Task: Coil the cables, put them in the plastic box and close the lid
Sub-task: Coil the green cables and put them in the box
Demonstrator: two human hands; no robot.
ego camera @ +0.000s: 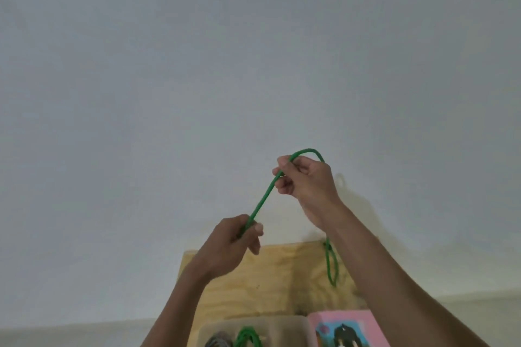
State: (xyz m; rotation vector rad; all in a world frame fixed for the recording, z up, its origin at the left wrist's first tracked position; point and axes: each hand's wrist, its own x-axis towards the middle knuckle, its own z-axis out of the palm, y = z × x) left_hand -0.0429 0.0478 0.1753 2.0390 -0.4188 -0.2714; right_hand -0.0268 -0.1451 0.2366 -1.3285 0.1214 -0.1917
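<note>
Both hands raised, left hand [244, 235] and right hand [306, 177] pinching green cable [265, 198]; grip detail blurred.

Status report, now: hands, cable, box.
Left hand and right hand both grip green cable, held up, loop hanging. Box open, cables inside. Nothing in the way.

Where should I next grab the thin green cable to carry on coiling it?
Take the slack loop of the thin green cable hanging over the wooden board, coming from the left, since the right forearm blocks the other side. The right hand and left hand already pinch the taut upper stretch.
</note>
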